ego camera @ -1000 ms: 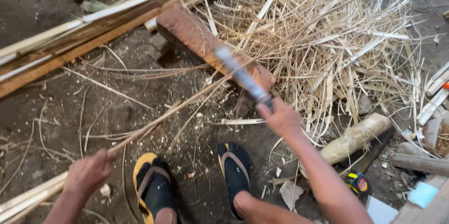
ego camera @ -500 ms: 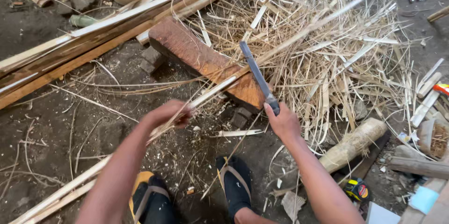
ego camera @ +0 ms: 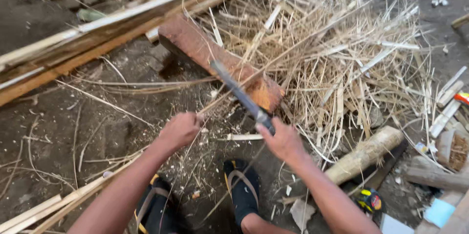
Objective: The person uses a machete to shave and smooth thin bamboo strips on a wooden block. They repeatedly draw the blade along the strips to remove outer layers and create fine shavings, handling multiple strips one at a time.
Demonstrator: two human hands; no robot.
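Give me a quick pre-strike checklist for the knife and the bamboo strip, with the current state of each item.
1. Right hand closed on the knife handle: ok, grip looks full.
2. Left hand holding the bamboo strip: ok, fist closed round it.
3. Strip resting on the wooden block: ok, it crosses the block's near end.
4. Left fingers away from the blade: ok, a clear gap shows.
5. Feet in sandals out of the blade's path: cannot tell, they sit just below the work.
6. Blade edge touching the strip: cannot tell, too blurred.
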